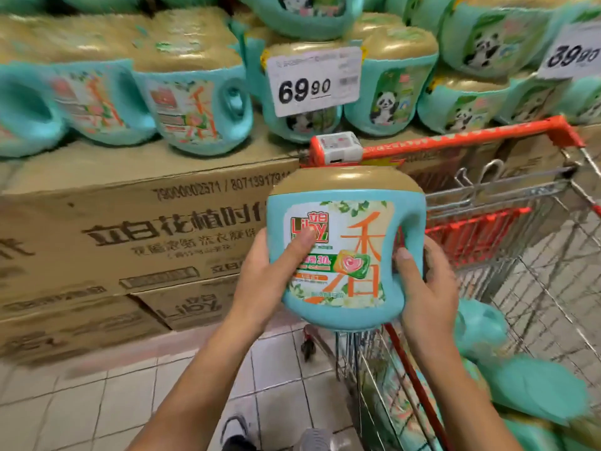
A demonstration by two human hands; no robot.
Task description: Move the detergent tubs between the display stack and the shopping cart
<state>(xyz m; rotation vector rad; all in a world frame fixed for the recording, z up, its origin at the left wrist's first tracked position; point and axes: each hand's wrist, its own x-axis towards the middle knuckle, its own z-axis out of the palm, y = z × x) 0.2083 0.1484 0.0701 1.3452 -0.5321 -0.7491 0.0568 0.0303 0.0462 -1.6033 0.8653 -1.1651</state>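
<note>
1. Forearms reach up from the lower edge. The left hand point(270, 275) and right hand point(426, 288) clamp one detergent tub point(344, 255) between them, with thumbs curled over its front label and the other fingers hidden behind.
2. The two-sided grip probably steadies a bulky, weighty load. The tub sits upright, gold lid on top, label towards the person.
3. It hangs in mid-air between the palms, at the near corner of the shopping cart point(507, 190).
4. More teal tubs point(533, 388) lie in the cart, lower right.
5. The display stack point(192, 102) rests on cardboard cartons point(130, 229) up to the left, well apart from the held tub.
6. Which way the tub is headed cannot be told.
</note>
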